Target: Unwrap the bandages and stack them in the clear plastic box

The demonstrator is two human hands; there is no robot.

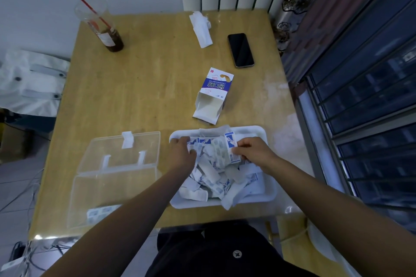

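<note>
A white tray [269, 193] near the table's front edge holds a heap of bandages and torn wrappers [213, 175]. My right hand [252, 150] pinches a wrapped bandage strip [231, 146], white with blue print, above the tray. My left hand [183, 150] reaches into the heap at the tray's left side, its fingers curled among the wrappers; what it holds is hidden. The clear plastic box [112, 186] lies open to the left of the tray, lid flipped back, with a few bandages [100, 211] in its near corner.
An open, empty bandage carton [213, 94] lies behind the tray. A black phone [240, 50] and crumpled white paper [201, 27] sit at the back right. A plastic cup [101, 27] with a red straw stands at the back left. The window grille runs along the right.
</note>
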